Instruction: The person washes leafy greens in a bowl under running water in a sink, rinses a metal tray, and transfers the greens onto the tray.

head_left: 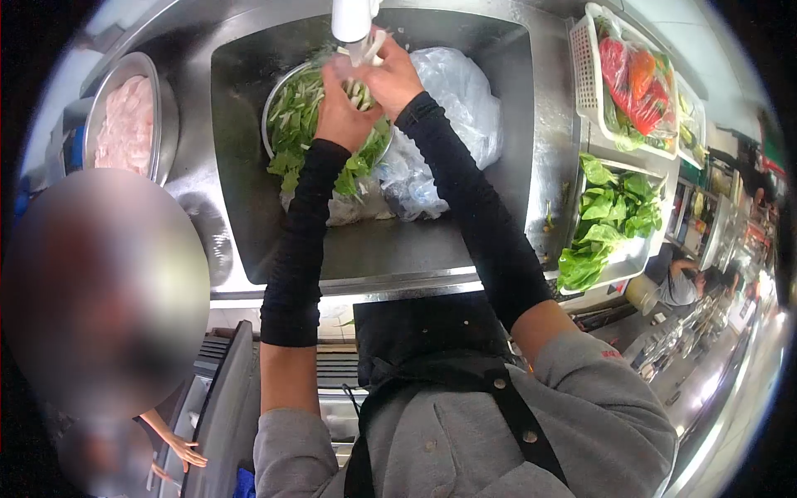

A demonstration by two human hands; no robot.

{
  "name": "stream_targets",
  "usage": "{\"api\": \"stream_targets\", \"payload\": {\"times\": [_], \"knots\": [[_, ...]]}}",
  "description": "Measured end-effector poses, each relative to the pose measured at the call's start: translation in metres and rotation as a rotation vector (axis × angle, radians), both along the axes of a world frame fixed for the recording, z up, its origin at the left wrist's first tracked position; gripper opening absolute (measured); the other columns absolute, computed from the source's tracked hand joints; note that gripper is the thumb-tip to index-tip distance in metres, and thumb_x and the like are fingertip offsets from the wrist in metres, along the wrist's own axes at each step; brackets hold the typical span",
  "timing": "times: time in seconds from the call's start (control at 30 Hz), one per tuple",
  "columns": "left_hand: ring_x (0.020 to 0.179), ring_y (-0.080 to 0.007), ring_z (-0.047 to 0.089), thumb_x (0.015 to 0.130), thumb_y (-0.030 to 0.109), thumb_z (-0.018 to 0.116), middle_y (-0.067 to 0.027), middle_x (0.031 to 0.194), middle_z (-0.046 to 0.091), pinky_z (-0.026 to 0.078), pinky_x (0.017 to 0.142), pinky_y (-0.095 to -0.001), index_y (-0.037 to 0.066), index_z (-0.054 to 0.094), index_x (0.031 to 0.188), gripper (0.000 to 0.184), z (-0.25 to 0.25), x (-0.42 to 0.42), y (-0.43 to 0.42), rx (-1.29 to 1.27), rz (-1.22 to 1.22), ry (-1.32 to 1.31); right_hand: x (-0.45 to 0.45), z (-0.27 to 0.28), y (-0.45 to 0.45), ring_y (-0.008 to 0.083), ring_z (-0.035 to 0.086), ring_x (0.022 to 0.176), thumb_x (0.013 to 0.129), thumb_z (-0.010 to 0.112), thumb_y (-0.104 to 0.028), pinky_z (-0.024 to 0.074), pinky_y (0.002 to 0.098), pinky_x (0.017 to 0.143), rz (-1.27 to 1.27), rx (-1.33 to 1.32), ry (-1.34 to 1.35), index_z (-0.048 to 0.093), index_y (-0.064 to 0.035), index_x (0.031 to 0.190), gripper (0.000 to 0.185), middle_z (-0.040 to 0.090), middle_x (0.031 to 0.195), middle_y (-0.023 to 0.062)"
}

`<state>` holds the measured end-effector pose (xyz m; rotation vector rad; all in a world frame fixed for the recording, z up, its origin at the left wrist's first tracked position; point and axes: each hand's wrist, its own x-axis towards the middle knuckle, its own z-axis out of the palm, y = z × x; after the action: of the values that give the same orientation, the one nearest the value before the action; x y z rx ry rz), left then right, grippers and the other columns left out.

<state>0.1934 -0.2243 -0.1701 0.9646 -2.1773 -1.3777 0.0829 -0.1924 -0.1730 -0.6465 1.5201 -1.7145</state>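
Under the white tap [353, 21], my right hand [392, 81] is closed on pale stems of leafy greens [375, 48]. My left hand [342, 114] is cupped round the stems just beside it, its fingertips partly blurred by water. Below the hands, a round metal bowl [266, 124] heaped with cut leafy greens [290, 133] stands in the dark sink [374, 253]. A large clear plastic bag [461, 100] lies against the bowl's right side, with more crumpled plastic under its front.
A metal basin [166, 124] of pale raw meat [126, 124] stands on the left. At right are a white basket [586, 70] with bagged peppers [639, 79] and a white tray [635, 270] of green leaves [610, 207]. Another person's hand [187, 452] rests by a grey bin edge at lower left.
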Motion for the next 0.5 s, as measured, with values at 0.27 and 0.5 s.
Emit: {"api": "stream_targets", "payload": {"times": [0.27, 0.5], "knots": [[0.111, -0.0303, 0.056, 0.068, 0.009, 0.080, -0.0235, 0.125, 0.050, 0.046, 0.094, -0.0378, 0.001, 0.016, 0.142, 0.098, 0.011, 0.002, -0.006, -0.118, 0.067, 0.111, -0.015, 0.002, -0.005, 0.0182, 0.064, 0.095, 0.079, 0.075, -0.039, 0.0507, 0.0312, 0.085, 0.212, 0.200, 0.033, 0.056, -0.0004, 0.125, 0.063, 0.066, 0.106, 0.0142], [0.106, -0.0321, 0.060, 0.067, 0.013, 0.079, -0.0246, 0.115, 0.058, 0.048, 0.089, -0.0390, -0.005, 0.040, 0.130, 0.076, 0.018, 0.007, -0.011, 0.032, -0.001, -0.135, 0.003, 0.002, 0.014, 0.0156, 0.060, 0.090, 0.093, 0.062, -0.032, 0.0490, 0.0302, 0.083, 0.161, 0.098, -0.038, 0.058, -0.0013, 0.123, 0.043, 0.065, 0.104, 0.0093]]}}
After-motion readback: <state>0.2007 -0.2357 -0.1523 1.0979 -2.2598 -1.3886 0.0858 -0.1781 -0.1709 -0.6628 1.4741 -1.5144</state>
